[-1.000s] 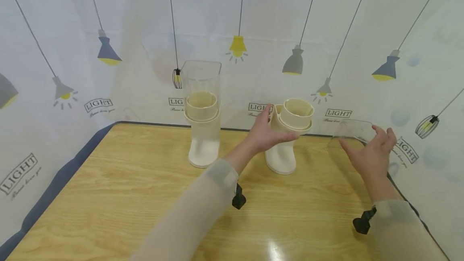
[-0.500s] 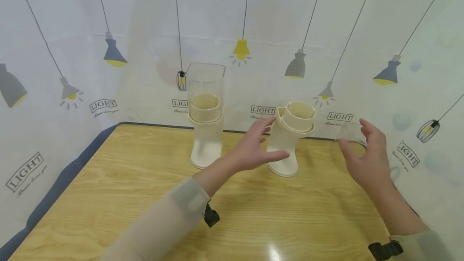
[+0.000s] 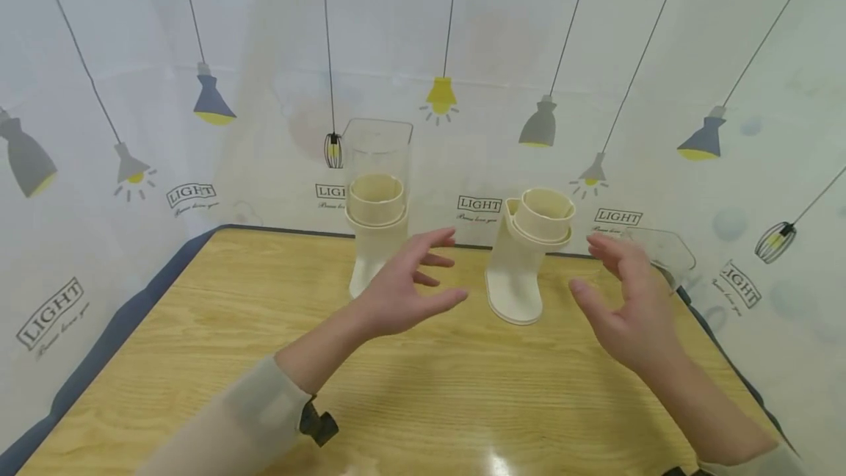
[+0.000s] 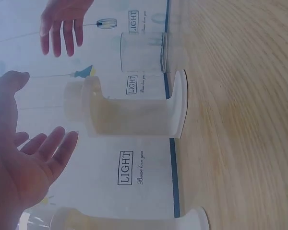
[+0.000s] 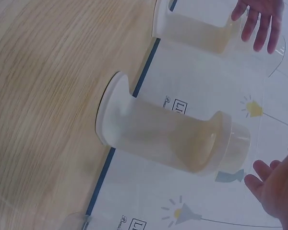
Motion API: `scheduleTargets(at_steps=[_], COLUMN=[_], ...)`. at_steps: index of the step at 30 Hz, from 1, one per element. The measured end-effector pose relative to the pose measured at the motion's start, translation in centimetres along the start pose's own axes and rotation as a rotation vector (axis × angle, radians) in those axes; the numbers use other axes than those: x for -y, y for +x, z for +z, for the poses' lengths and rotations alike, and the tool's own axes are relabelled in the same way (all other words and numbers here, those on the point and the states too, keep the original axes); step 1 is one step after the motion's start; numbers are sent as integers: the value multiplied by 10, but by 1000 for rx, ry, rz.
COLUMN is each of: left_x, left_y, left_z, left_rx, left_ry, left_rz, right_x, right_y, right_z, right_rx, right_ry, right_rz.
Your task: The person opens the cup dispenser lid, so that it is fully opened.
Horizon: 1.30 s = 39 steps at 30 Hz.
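Observation:
A cream stand (image 3: 518, 267) with a round collar on top stands upright on the table between my hands. My left hand (image 3: 399, 296) hovers to its left with fingers spread, overlapping the lower part of a second cream stand (image 3: 378, 237). That second stand carries a clear container (image 3: 380, 142) on its collar. On the other side, my right hand (image 3: 631, 307) is raised with thumb and fingers apart, holding nothing. Behind it, partly hidden, is a loose clear container (image 3: 670, 252), which the left wrist view shows upright near the table's back edge.
The wooden table (image 3: 423, 388) ends at the back and sides against a white curtain (image 3: 277, 79) printed with hanging lamps. Dark blue edging (image 3: 125, 322) runs along the left side. A black wrist camera (image 3: 319, 424) sits at the left cuff.
My left hand has drawn away from the right-hand stand, leftward and nearer to me. My right hand has come off the loose clear container and moved left toward that stand.

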<state>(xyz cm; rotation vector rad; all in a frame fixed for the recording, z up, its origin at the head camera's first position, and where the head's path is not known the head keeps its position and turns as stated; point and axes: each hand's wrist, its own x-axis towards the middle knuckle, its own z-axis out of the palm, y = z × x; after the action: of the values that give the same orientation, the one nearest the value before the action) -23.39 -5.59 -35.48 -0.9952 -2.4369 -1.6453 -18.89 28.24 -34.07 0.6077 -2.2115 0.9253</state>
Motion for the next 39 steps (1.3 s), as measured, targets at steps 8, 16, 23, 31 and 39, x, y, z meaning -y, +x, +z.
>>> scheduleTargets(at_steps=[8, 16, 23, 31, 39], left_x=[6, 8, 17, 25, 38], left_y=[-31, -48, -52, -46, -34], left_z=[-28, -60, -83, -107, -127], left_rx=[-97, -165, -203, -244, -226], left_ry=[11, 45, 92, 114, 120], left_rz=[43, 12, -8, -56, -131], right_x=[20, 36, 50, 67, 82], right_y=[4, 15, 32, 64, 96], right_z=[18, 36, 55, 78, 96], right_rx=[56, 131, 159, 208, 205], right_ry=[31, 9, 27, 65, 68], right_rz=[-72, -34, -34, -57, -43])
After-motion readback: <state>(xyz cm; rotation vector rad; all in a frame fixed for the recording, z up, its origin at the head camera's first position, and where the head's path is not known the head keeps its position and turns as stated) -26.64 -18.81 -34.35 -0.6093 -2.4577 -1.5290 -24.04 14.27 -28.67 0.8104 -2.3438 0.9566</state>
